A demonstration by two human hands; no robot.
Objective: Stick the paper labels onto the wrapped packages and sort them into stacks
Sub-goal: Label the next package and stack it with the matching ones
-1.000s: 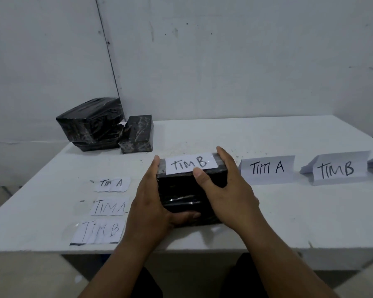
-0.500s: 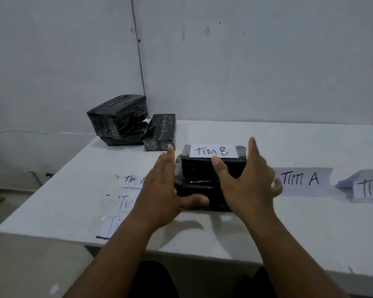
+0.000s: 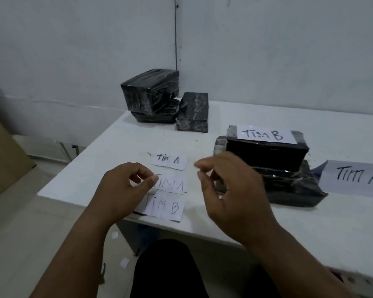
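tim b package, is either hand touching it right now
No: the TIM B package sits on another wrapped package, and both the left hand and right hand are off it.

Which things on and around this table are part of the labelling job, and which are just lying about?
Part of the job:
- loose labels
- unlabelled wrapped packages
- labelled TIM B package on its stack
- folded TIM A sign

Lying about:
- cardboard sheet
- paper scraps on the floor

Five wrapped packages (image 3: 265,155); three loose labels (image 3: 169,161); one folded sign (image 3: 357,179); two hands (image 3: 123,190).
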